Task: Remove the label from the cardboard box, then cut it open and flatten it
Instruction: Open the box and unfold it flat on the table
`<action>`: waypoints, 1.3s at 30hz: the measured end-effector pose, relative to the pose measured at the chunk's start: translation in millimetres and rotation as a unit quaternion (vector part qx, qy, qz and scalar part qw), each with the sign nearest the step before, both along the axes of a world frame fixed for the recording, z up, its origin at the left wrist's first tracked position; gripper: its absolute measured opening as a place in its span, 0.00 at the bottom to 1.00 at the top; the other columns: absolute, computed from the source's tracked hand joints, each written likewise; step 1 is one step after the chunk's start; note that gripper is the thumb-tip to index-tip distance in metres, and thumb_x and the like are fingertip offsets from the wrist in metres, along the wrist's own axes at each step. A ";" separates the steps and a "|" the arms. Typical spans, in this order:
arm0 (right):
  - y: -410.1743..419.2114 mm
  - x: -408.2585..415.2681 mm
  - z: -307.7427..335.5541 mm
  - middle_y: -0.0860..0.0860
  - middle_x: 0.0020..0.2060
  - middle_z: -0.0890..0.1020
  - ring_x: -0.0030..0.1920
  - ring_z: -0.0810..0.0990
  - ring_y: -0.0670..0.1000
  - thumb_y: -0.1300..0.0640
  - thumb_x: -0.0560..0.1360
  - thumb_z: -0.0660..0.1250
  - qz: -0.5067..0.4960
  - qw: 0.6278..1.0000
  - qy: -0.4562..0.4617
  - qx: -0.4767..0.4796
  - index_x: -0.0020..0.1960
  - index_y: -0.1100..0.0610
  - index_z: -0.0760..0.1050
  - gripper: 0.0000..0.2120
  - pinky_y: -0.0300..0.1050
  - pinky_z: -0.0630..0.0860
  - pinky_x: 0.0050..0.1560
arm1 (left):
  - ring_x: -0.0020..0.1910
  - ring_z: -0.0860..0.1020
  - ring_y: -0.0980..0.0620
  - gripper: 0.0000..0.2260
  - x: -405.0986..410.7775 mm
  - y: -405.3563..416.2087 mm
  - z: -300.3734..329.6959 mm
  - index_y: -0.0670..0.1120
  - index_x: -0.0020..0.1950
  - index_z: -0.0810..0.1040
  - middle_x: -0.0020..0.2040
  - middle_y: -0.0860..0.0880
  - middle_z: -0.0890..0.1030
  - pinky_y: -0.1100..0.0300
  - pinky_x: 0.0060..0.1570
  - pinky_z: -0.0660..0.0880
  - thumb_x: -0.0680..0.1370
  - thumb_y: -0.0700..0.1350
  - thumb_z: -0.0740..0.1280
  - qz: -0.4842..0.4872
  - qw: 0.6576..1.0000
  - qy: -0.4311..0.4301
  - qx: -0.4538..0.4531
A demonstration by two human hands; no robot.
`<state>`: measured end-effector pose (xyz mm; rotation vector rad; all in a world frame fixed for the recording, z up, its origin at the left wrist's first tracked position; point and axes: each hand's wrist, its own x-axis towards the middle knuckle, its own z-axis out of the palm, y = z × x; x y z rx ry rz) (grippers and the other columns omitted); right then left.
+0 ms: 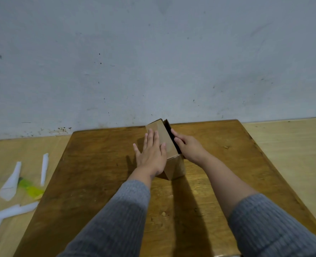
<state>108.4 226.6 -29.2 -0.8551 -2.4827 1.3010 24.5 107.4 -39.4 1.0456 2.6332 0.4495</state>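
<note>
Dark wooden board lying on a paler wooden floor, against a scuffed grey wall. White paper strips and a yellow-green scrap lie at left; small crumbs dot the board.

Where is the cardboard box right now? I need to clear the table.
In the head view, the cardboard box stands near the table's far edge, between both hands.
</note>
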 end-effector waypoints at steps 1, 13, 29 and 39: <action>-1.1 -1.0 0.7 0.48 0.67 0.74 0.64 0.75 0.50 0.53 0.81 0.55 -0.003 1.000 0.000 0.003 0.71 0.43 0.66 0.19 0.46 0.73 0.62 | 0.76 0.35 0.54 0.25 -0.8 -2.4 0.7 0.51 0.79 0.38 0.78 0.53 0.33 0.40 0.73 0.35 0.83 0.56 0.40 -0.002 1.000 0.000 -0.003; -9.5 -2.4 4.4 0.48 0.64 0.77 0.56 0.79 0.48 0.56 0.80 0.58 -0.012 0.999 0.010 0.031 0.69 0.45 0.69 0.19 0.46 0.77 0.56 | 0.78 0.41 0.53 0.31 1.6 -3.3 14.0 0.49 0.80 0.44 0.80 0.52 0.40 0.41 0.74 0.40 0.81 0.63 0.45 0.048 0.997 -0.036 0.039; -5.7 1.4 6.2 0.57 0.54 0.83 0.30 0.71 0.44 0.62 0.79 0.55 -0.035 0.997 -0.018 0.066 0.70 0.48 0.68 0.21 0.37 0.67 0.30 | 0.78 0.40 0.44 0.35 13.7 12.8 22.2 0.43 0.79 0.39 0.78 0.44 0.35 0.49 0.75 0.43 0.81 0.57 0.54 0.038 0.996 -0.071 0.036; -5.6 15.0 6.8 0.46 0.69 0.71 0.66 0.72 0.55 0.47 0.80 0.56 -0.021 0.996 0.003 -0.083 0.69 0.36 0.66 0.18 0.43 0.78 0.42 | 0.78 0.39 0.51 0.26 19.5 5.6 10.6 0.51 0.79 0.39 0.78 0.52 0.34 0.47 0.76 0.43 0.84 0.55 0.44 0.003 0.997 -0.048 0.062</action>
